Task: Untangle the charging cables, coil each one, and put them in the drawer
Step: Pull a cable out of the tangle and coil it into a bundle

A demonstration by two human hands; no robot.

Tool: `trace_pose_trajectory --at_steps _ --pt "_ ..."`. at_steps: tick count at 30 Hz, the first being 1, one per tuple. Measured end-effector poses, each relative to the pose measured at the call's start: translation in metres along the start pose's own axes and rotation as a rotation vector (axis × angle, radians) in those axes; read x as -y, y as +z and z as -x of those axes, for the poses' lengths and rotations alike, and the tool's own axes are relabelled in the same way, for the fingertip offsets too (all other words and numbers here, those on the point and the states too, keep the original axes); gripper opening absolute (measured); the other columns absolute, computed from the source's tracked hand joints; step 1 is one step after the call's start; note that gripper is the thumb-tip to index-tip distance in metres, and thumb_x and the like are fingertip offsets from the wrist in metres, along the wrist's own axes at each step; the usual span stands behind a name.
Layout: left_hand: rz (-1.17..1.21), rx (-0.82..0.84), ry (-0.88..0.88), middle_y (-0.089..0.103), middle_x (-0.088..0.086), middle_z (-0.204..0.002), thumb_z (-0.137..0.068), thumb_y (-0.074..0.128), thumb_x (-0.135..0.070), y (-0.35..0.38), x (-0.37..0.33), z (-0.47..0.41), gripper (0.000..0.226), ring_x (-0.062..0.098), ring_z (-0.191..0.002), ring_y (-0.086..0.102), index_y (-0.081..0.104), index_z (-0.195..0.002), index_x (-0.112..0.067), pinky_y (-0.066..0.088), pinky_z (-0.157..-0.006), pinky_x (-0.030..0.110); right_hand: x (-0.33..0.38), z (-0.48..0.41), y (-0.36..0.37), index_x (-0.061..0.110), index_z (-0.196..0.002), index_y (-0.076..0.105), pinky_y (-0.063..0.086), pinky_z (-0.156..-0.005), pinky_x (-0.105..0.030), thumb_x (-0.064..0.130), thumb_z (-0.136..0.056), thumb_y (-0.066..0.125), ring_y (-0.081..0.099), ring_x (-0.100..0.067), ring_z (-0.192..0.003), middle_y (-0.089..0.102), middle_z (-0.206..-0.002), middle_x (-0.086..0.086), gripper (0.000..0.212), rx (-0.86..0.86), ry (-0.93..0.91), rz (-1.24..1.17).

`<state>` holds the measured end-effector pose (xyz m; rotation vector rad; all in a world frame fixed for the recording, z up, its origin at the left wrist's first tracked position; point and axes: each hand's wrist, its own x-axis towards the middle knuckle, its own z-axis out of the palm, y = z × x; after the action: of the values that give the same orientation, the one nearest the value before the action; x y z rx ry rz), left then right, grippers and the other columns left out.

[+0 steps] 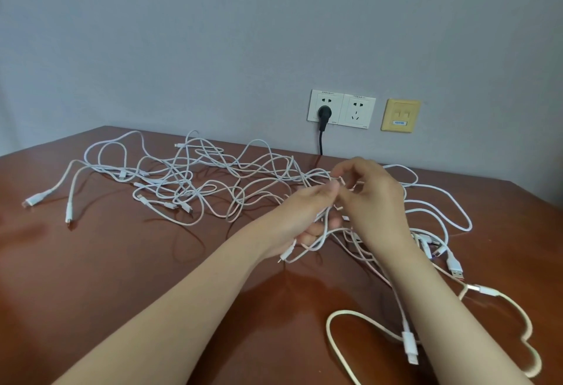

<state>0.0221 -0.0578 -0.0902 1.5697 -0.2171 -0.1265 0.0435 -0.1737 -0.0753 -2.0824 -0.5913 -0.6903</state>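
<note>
Reddish-brown wood table [122, 278] under a grey wall [182, 34] with sockets [341, 109], centre frame. I see the white charging cables [213, 177] tangled across it — left hand [307, 217] curled round several strands, right hand [374, 201] pinching one strand just beside it, right of centre.

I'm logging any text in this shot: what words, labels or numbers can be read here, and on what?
Nothing here reads clearly.
On the two white wall socket plates: tiny grey print along the edges, too small to read.
On the yellow wall data plate: a blue label with pale characters, too blurred to read.
On the tangled white charging cables: no print visible.
</note>
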Motion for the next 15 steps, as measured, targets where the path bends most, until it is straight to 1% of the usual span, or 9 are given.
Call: trace_pose_trajectory --at_steps 3,5,7,8,9,11,12,13,15 --pt "-0.059 0.076 0.000 0.036 -0.012 -0.046 -0.100 0.039 -0.028 -0.002 -0.001 0.005 0.014 0.000 -0.035 0.019 0.049 -0.094 -0.020 0.013 -0.035 0.013 -0.004 -0.005 -0.002 0.021 -0.078 0.061 0.038 -0.062 -0.020 0.009 -0.080 0.068 0.049 -0.013 -0.065 0.053 -0.070 -0.003 0.014 0.050 0.132 -0.194" --pt "-0.054 0.088 -0.003 0.030 -0.012 -0.045 -0.101 0.038 -0.022 -0.003 0.000 0.003 0.011 0.000 -0.035 0.020 0.045 -0.098 -0.014 0.013 -0.034 0.014 -0.008 -0.008 -0.003 0.023 -0.076 0.061 0.044 -0.067 -0.029 0.012 -0.080 0.070 0.053 -0.017 -0.063 0.053 -0.067 -0.005 0.015 0.077 0.212 -0.298" --pt "-0.018 0.079 -0.015 0.029 -0.012 -0.045 -0.101 0.036 -0.020 -0.005 0.002 0.002 0.011 0.000 -0.035 0.020 0.041 -0.108 -0.014 0.014 -0.033 0.012 -0.008 -0.009 -0.005 0.023 -0.076 0.062 0.048 -0.068 -0.043 0.014 -0.080 0.071 0.052 -0.025 -0.065 0.049 -0.068 -0.009 0.013 0.132 0.292 -0.412" --pt "-0.001 0.082 -0.016 0.030 -0.012 -0.044 -0.102 0.036 -0.020 -0.006 0.002 0.002 0.013 0.000 -0.035 0.021 0.040 -0.112 -0.014 0.015 -0.032 0.012 -0.008 -0.009 -0.006 0.022 -0.077 0.063 0.048 -0.066 -0.043 0.014 -0.081 0.070 0.050 -0.025 -0.066 0.046 -0.069 -0.010 0.012 0.181 0.319 -0.448" --pt "0.008 0.090 -0.014 0.031 -0.012 -0.043 -0.102 0.035 -0.019 -0.006 0.004 0.001 0.014 0.000 -0.035 0.023 0.040 -0.114 -0.013 0.017 -0.032 0.012 -0.009 -0.009 -0.007 0.022 -0.079 0.063 0.047 -0.063 -0.037 0.013 -0.082 0.068 0.049 -0.023 -0.065 0.044 -0.069 -0.009 0.011 0.244 0.330 -0.454" --pt "-0.009 0.106 -0.007 0.033 -0.012 -0.042 -0.102 0.033 -0.018 -0.008 0.007 0.001 0.018 0.001 -0.035 0.033 0.041 -0.116 -0.010 0.024 -0.034 0.012 -0.010 -0.008 -0.010 0.023 -0.083 0.062 0.041 -0.053 -0.017 0.011 -0.086 0.064 0.046 -0.008 -0.054 0.042 -0.066 -0.004 0.012 0.362 0.297 -0.373" --pt "-0.018 0.109 -0.009 0.034 -0.012 -0.042 -0.102 0.033 -0.018 -0.009 0.008 0.002 0.020 0.001 -0.036 0.039 0.042 -0.117 -0.009 0.028 -0.036 0.012 -0.009 -0.008 -0.010 0.023 -0.086 0.062 0.036 -0.048 -0.012 0.011 -0.089 0.061 0.041 -0.002 -0.047 0.041 -0.065 -0.001 0.012 0.403 0.269 -0.299" --pt "-0.010 0.113 -0.016 0.035 -0.012 -0.043 -0.102 0.033 -0.019 -0.010 0.009 0.002 0.021 0.002 -0.036 0.041 0.043 -0.118 -0.008 0.030 -0.036 0.012 -0.008 -0.007 -0.011 0.021 -0.090 0.062 0.032 -0.045 -0.010 0.011 -0.090 0.058 0.038 -0.001 -0.043 0.040 -0.063 0.001 0.011 0.430 0.236 -0.211" --pt "0.061 0.135 -0.035 0.035 -0.011 -0.044 -0.101 0.034 -0.022 -0.012 0.008 0.003 0.023 0.002 -0.031 0.035 0.044 -0.117 -0.009 0.026 -0.033 0.011 -0.007 -0.007 -0.010 0.017 -0.097 0.062 0.032 -0.047 -0.011 0.011 -0.091 0.056 0.037 -0.003 -0.049 0.041 -0.063 0.004 0.010 0.441 0.130 -0.017"
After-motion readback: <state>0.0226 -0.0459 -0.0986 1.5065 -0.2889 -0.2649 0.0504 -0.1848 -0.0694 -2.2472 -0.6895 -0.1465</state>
